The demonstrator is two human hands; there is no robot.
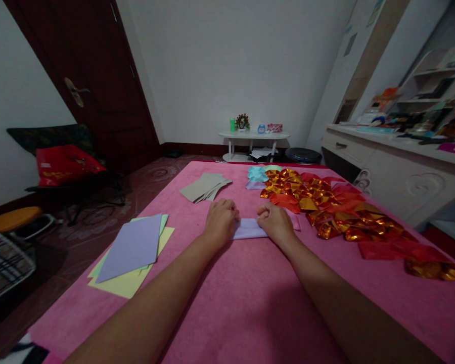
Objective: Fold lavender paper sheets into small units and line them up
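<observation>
A folded strip of light purple paper (249, 229) lies flat on the pink tablecloth (227, 303) in front of me. My left hand (222, 221) is closed at the strip's left end, fingers curled down onto it. Over its right part, my right hand (276, 223) is likewise closed, with bent fingers on the upper edge. Both palms hide the ends of the strip. To the left sits a stack of purple, green and yellow paper sheets (132, 247). Beyond my left hand is a fanned pile of greyish cards (205, 187).
Shiny gold and red folded pieces (299, 189) spread across the table's right side, with light blue folded pieces (257, 174) at their far left. A chair holding a red bag (68, 164) stands left. A white side table (254, 135) is by the wall, a cluttered dresser (394, 156) at right.
</observation>
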